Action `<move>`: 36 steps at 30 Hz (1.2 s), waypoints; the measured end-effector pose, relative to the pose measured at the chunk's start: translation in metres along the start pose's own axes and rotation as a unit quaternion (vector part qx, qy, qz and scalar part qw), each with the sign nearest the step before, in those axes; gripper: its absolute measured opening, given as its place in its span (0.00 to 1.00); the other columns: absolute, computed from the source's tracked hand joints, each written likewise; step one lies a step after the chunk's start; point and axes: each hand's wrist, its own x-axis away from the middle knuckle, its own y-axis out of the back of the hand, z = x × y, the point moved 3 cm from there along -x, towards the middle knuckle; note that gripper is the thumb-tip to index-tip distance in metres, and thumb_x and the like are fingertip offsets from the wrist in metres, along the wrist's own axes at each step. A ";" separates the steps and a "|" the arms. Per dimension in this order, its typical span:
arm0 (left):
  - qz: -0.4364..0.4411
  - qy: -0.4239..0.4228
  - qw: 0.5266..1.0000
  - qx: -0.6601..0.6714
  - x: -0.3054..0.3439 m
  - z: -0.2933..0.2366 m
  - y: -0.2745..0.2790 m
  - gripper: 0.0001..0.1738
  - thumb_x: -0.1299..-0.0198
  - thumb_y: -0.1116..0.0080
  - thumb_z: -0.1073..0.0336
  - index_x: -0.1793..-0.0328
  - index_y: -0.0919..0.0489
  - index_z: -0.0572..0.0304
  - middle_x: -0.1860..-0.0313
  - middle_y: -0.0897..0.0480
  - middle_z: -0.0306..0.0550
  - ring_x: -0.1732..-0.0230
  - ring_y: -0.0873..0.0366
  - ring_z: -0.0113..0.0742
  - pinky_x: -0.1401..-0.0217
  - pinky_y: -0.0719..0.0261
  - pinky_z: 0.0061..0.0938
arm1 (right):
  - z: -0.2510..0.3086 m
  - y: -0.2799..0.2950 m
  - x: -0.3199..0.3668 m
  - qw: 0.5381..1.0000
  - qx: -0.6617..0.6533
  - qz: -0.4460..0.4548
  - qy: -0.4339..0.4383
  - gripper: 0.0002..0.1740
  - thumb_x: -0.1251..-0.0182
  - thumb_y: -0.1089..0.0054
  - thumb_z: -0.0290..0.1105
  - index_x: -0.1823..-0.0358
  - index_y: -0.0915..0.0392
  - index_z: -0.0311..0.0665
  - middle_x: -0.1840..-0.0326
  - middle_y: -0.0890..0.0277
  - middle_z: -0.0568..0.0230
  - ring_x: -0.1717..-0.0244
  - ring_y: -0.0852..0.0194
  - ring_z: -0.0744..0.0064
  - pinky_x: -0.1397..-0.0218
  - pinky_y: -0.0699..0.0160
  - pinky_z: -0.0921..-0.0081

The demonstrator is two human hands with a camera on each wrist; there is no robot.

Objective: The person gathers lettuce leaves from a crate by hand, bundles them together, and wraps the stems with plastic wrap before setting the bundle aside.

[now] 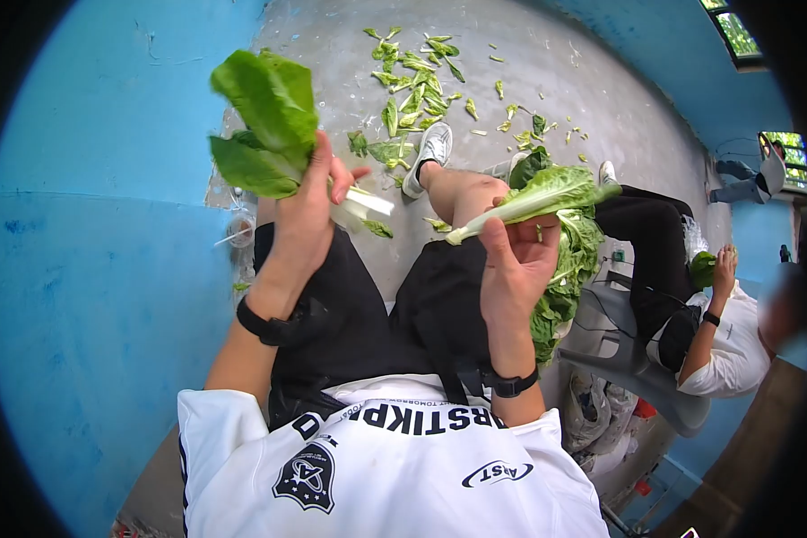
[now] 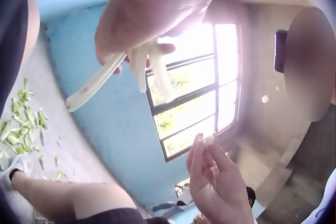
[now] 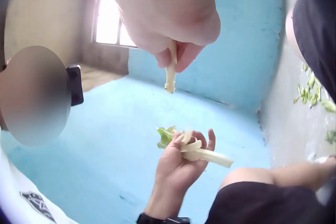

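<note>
In the head view my left hand (image 1: 307, 211) grips a small bunch of broad green leaves (image 1: 273, 108), leaf blades up and to the left. Their cut white stalks (image 1: 366, 204) stick out past the fingers; the left wrist view shows several stalks (image 2: 97, 82) fanning below that hand. Over the right thigh, my right hand (image 1: 522, 269) holds a slim, pale-green inner head of leafy greens (image 1: 538, 199) between thumb and fingers. Its trimmed pale base (image 3: 170, 85) pokes out below the fingers in the right wrist view. The hands are apart.
A heap of leafy greens (image 1: 569, 278) sits beside my right leg. Torn leaves (image 1: 412, 90) and scraps litter the grey floor ahead. A blue wall (image 1: 99, 269) rises close on the left. At the right another person (image 1: 735, 332) sits on a grey plastic chair (image 1: 637, 377), holding greens.
</note>
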 end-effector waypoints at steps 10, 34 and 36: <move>0.068 0.128 0.976 -0.161 0.032 -0.032 -0.010 0.18 0.41 0.28 0.56 0.56 0.19 0.62 0.74 0.22 0.33 0.78 0.29 0.18 0.79 0.30 0.16 | -0.014 -0.038 0.027 0.953 0.118 0.218 -0.172 0.21 0.38 0.32 0.19 0.50 0.36 0.33 0.53 0.25 0.57 0.52 0.19 0.71 0.51 0.13 0.77; 0.059 0.052 0.997 0.006 0.029 -0.011 0.008 0.09 0.29 0.45 0.62 0.58 0.24 0.61 0.70 0.25 0.35 0.72 0.31 0.21 0.69 0.33 0.19 | 0.004 0.017 -0.017 0.997 0.047 0.017 -0.064 0.20 0.36 0.32 0.23 0.44 0.28 0.34 0.52 0.20 0.64 0.52 0.22 0.78 0.47 0.22 0.79; 0.109 0.038 0.988 -0.107 0.030 -0.007 0.008 0.09 0.29 0.43 0.61 0.57 0.23 0.59 0.69 0.25 0.35 0.70 0.31 0.21 0.65 0.30 0.21 | 0.006 0.003 -0.009 0.972 0.142 0.140 -0.125 0.20 0.37 0.31 0.22 0.46 0.29 0.34 0.52 0.20 0.62 0.55 0.21 0.79 0.54 0.20 0.81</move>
